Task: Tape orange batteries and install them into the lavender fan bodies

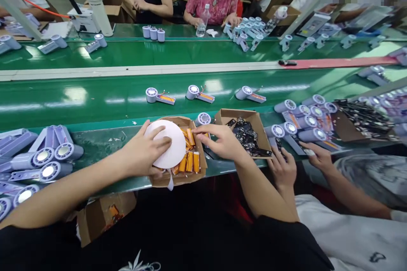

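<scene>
My left hand (144, 150) grips a flat white round roll (171, 146), with its fingers spread over the face and the thumb at the lower edge. A short white strip (171, 182) hangs from the roll. Beneath it, a cardboard box (165, 181) holds several orange wrapped battery cells (196, 161). My right hand (224, 139) is over the box's right side, fingers drawn together beside the upper cells. Whatever sits between those fingertips is too small to make out. Just behind the box is a lilac round-headed housing (204, 119).
Several lilac housings (47, 171) are piled at left. Right of me is a box of black parts (244, 135). A co-worker's hands (284, 169) handle housings nearby. Three housings with orange cells (199, 93) lie on the green conveyor (121, 89). Other people sit across it.
</scene>
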The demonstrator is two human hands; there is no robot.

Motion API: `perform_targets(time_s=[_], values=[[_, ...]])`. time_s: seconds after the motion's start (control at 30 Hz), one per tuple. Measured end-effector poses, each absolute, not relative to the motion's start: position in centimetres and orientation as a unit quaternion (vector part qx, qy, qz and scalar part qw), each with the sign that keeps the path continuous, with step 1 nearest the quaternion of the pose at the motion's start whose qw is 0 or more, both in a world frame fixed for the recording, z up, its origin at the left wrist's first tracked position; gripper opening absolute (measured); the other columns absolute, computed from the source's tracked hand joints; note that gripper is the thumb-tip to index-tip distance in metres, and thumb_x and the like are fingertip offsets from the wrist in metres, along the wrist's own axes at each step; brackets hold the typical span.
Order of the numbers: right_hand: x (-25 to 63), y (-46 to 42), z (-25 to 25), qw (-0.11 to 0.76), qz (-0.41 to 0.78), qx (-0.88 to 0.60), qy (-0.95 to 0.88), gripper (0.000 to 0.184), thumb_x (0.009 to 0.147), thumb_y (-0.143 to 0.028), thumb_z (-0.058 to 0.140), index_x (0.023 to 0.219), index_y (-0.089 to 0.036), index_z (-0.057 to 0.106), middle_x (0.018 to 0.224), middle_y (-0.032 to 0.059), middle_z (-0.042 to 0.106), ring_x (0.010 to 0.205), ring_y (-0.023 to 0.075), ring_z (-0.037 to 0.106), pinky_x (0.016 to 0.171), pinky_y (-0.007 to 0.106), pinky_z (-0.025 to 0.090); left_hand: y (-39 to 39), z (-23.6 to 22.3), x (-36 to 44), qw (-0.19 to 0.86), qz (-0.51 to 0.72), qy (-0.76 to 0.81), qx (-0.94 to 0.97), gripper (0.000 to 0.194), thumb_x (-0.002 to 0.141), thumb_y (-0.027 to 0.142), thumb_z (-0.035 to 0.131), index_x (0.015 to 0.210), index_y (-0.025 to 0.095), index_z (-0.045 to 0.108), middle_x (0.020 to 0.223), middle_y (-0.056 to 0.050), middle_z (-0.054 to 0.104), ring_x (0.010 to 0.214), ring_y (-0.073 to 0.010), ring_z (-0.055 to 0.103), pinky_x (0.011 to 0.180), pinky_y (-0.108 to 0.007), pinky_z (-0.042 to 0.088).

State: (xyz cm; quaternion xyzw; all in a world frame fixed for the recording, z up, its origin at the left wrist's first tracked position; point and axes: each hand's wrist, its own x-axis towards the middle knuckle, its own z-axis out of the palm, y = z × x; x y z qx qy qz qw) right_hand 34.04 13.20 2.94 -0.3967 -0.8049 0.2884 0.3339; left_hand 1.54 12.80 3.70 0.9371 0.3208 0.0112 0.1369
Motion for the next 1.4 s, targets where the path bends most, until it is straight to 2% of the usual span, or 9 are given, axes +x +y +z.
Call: perform_targets(time_s=[0.17, 0.37, 0.5, 0.67, 0.77, 0.9, 1.07, 1.23, 1.4], values=[[34.0, 8.6, 2.8, 0.329, 0.319, -0.429, -0.779, 0.027, 0.103, -0.045, 0.072, 0.105, -0.023, 0.088, 0.094, 0.0056, 0.088, 0.076, 0.0204, 0.081, 0.074, 0.032, 0.063, 8.9, 4.0, 0.6, 0.09, -0.035, 0.365, 0.926, 0.075, 0.08, 0.032, 0.084, 0.154, 0.031, 0.068, 0.153, -0.019, 0.071, 0.151, -0.0486, 0.056, 0.126, -0.077, 0.038], [29.1, 4.4, 1.5, 0.228, 0.518, -0.343, -0.75, 0.036, 0.102, -0.053, 0.077, 0.103, -0.018, 0.086, 0.067, -0.0005, 0.077, 0.056, 0.0129, 0.068, 0.058, 0.023, 0.05, 4.8, 4.8, -1.7, -0.01, 0.186, 0.405, 0.895, 0.085, 0.088, 0.044, 0.086, 0.165, 0.03, 0.054, 0.143, -0.017, 0.074, 0.142, -0.0459, 0.06, 0.127, -0.066, 0.044], [25.1, 1.4, -0.8, 0.254, 0.5, -0.257, -0.787, 0.035, 0.102, -0.05, 0.073, 0.081, -0.023, 0.079, 0.065, -0.0039, 0.075, 0.058, 0.0118, 0.067, 0.06, 0.023, 0.05, 2.2, 2.7, -3.0, -0.071, 0.271, 0.468, 0.838, 0.093, 0.088, 0.038, 0.089, 0.17, 0.031, 0.045, 0.142, -0.016, 0.071, 0.146, -0.0461, 0.056, 0.13, -0.069, 0.038], [25.6, 2.3, -1.5, 0.267, 0.42, -0.39, -0.775, 0.027, 0.093, -0.064, 0.077, 0.111, -0.044, 0.078, 0.099, -0.0109, 0.085, 0.091, 0.0213, 0.081, 0.075, 0.037, 0.065, -0.2, 0.7, -4.4, -0.057, 0.33, 0.544, 0.77, 0.086, 0.088, 0.043, 0.09, 0.164, 0.038, 0.049, 0.147, -0.012, 0.064, 0.144, -0.0464, 0.056, 0.123, -0.071, 0.048], [27.0, 4.9, -1.1, 0.239, 0.36, -0.452, -0.78, 0.038, 0.086, -0.061, 0.088, 0.114, -0.036, 0.082, 0.111, -0.0007, 0.086, 0.111, 0.0281, 0.08, 0.09, 0.044, 0.066, -1.1, 0.0, -4.1, -0.067, 0.327, 0.552, 0.764, 0.08, 0.09, 0.042, 0.088, 0.161, 0.036, 0.051, 0.14, -0.014, 0.065, 0.138, -0.0449, 0.059, 0.119, -0.069, 0.05], [27.6, 7.4, -1.1, 0.198, 0.333, -0.447, -0.806, 0.029, 0.085, -0.047, 0.094, 0.098, -0.021, 0.088, 0.113, 0.0143, 0.084, 0.127, 0.0396, 0.074, 0.109, 0.054, 0.058, -1.3, -0.8, -2.8, -0.077, 0.309, 0.545, 0.776, 0.079, 0.091, 0.03, 0.084, 0.161, 0.033, 0.048, 0.136, -0.016, 0.066, 0.138, -0.0423, 0.057, 0.116, -0.062, 0.051], [29.7, 8.0, -0.4, 0.254, 0.398, -0.381, -0.795, 0.029, 0.101, -0.045, 0.078, 0.118, -0.023, 0.089, 0.121, 0.0113, 0.086, 0.116, 0.031, 0.079, 0.109, 0.048, 0.061, -1.4, -1.2, -2.4, -0.106, 0.259, 0.538, 0.795, 0.076, 0.086, 0.017, 0.079, 0.156, 0.033, 0.055, 0.132, -0.015, 0.069, 0.137, -0.0422, 0.054, 0.115, -0.061, 0.048], [32.0, 7.5, 3.6, 0.356, 0.446, -0.371, -0.732, 0.049, 0.108, -0.056, 0.068, 0.145, -0.025, 0.078, 0.08, -0.0003, 0.079, 0.067, 0.0184, 0.071, 0.075, 0.033, 0.063, -1.6, -0.3, -2.3, -0.124, 0.21, 0.497, 0.832, 0.077, 0.084, 0.006, 0.073, 0.155, 0.035, 0.062, 0.13, -0.013, 0.073, 0.135, -0.0406, 0.052, 0.107, -0.055, 0.053], [31.3, 7.4, 6.4, 0.289, 0.383, -0.349, -0.805, 0.047, 0.11, -0.036, 0.065, 0.154, -0.023, 0.07, 0.09, 0.0016, 0.079, 0.083, 0.0197, 0.077, 0.092, 0.034, 0.065, -1.1, 1.3, -1.5, -0.136, 0.175, 0.489, 0.844, 0.08, 0.09, 0.008, 0.07, 0.162, 0.042, 0.061, 0.136, -0.007, 0.077, 0.131, -0.0397, 0.052, 0.114, -0.06, 0.05]])
